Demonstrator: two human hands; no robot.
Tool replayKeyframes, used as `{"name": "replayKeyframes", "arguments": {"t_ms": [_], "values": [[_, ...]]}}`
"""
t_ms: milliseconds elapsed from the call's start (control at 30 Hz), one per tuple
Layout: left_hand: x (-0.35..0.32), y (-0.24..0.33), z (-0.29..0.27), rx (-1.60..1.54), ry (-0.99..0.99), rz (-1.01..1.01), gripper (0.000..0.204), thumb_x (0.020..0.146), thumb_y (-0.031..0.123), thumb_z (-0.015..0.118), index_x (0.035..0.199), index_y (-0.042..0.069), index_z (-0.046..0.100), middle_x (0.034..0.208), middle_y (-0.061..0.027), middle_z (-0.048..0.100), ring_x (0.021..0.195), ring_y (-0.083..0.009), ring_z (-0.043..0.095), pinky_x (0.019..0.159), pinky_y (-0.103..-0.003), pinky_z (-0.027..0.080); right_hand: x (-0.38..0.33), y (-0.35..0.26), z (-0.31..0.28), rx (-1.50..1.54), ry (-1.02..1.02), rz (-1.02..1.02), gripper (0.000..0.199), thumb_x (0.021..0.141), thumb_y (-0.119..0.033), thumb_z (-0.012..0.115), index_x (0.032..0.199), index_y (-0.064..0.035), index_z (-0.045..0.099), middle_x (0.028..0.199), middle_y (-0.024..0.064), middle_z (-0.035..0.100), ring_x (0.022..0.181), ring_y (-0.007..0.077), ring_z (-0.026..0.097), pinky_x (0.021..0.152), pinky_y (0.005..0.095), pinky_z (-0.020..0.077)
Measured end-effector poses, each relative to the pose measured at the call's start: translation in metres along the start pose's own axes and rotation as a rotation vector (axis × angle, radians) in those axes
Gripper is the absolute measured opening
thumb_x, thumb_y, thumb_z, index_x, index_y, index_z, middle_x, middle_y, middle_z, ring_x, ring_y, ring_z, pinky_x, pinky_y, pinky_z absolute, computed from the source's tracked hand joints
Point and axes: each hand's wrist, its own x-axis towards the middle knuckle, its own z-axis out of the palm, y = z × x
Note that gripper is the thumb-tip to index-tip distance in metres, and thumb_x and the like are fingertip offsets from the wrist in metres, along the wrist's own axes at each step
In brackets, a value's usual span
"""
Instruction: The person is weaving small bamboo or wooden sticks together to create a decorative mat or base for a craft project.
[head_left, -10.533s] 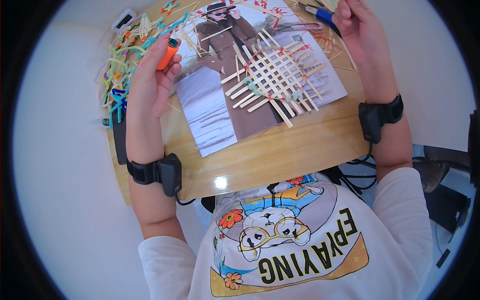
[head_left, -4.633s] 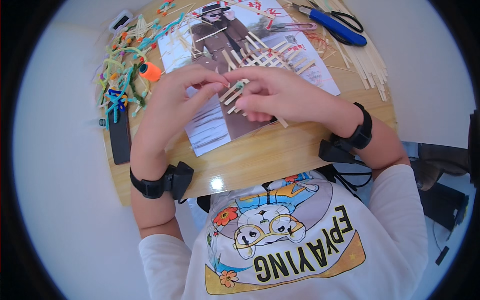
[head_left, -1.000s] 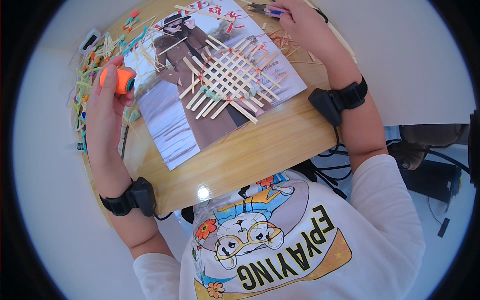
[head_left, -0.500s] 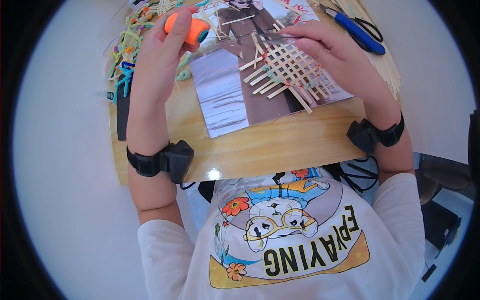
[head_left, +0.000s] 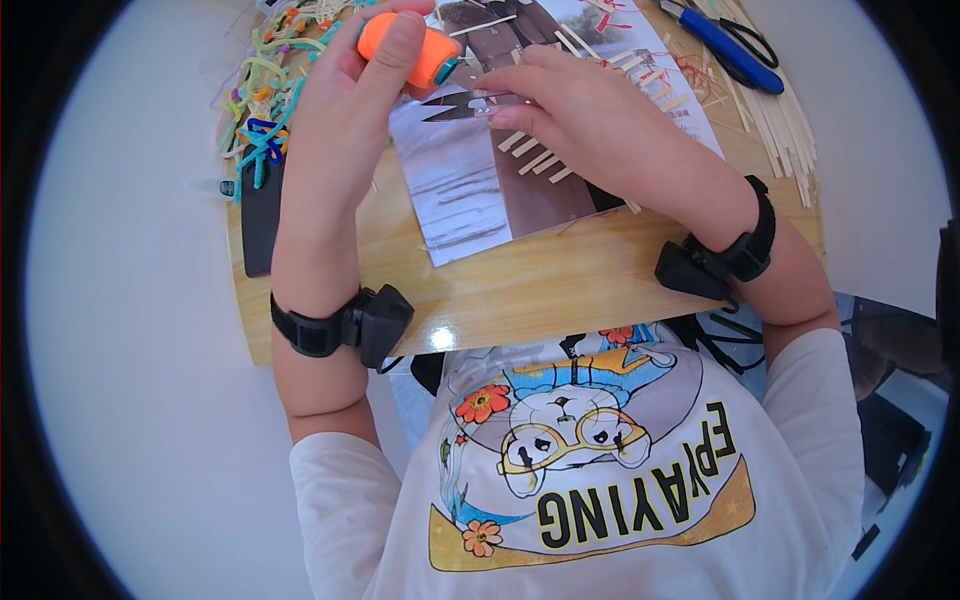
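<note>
My left hand [head_left: 340, 125] is wrapped round an orange thread spool [head_left: 426, 58] with a dark green end. In my right hand [head_left: 600, 120] is a pair of thread snips [head_left: 455, 106], held between thumb and fingers. Their pointed blades are apart and face left, just below the spool's end. Whether a thread lies between them is too fine to make out. Beneath my right hand lies a woven lattice of pale flat strips [head_left: 537, 158], mostly covered by the hand. It rests on a glossy printed sheet [head_left: 450, 195].
At the back right lie blue-handled pliers [head_left: 740, 65] and a black handle loop [head_left: 762, 35], beside a bundle of pale strips [head_left: 790, 140]. Colourful knotted cords [head_left: 265, 140] heap up at the left. A flat black object [head_left: 262, 225] and a small bottle [head_left: 222, 188] are near the left edge.
My right hand has moved left and turned, bringing the snips close to the spool and covering much of the lattice. My left hand shifted slightly right with the spool.
</note>
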Motion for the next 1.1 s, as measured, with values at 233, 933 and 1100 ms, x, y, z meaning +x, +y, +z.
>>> {"name": "replayKeyframes", "arguments": {"t_ms": [233, 933, 1100], "values": [[0.000, 0.001, -0.001, -0.048, -0.005, 0.016, 0.053, 0.096, 0.042, 0.048, 0.125, -0.002, 0.050, 0.100, -0.0085, 0.063, 0.082, -0.0110, 0.052, 0.076, -0.024, 0.043, 0.000, 0.002, 0.010, 0.032, 0.040, -0.041, 0.029, 0.093, -0.026, 0.052, 0.110, -0.0039, 0.060, 0.095, 0.0147, 0.057, 0.089, 0.0325, 0.059, 0.078, 0.0400, 0.0469], [0.019, -0.016, -0.053, 0.819, 0.423, -0.012, 0.047, 0.083, 0.043, 0.067, 0.117, 0.011, 0.060, 0.093, -0.0070, 0.064, 0.078, -0.0142, 0.059, 0.075, -0.030, 0.047, -0.002, 0.016, -0.007, 0.019, 0.070, -0.012, 0.029, 0.092, -0.022, 0.054, 0.114, -0.0040, 0.060, 0.104, 0.0125, 0.061, 0.092, 0.0273, 0.060, 0.082, 0.0342, 0.0466], [0.022, -0.046, -0.082, 1.088, 0.346, -0.116, 0.045, 0.080, 0.036, 0.071, 0.119, 0.017, 0.060, 0.095, -0.0094, 0.064, 0.081, -0.0180, 0.061, 0.076, -0.033, 0.048, -0.002, 0.031, -0.026, 0.097, 0.081, 0.051, 0.028, 0.092, -0.020, 0.053, 0.114, -0.0032, 0.060, 0.104, 0.0145, 0.063, 0.090, 0.0264, 0.061, 0.080, 0.0348, 0.0473]]}}
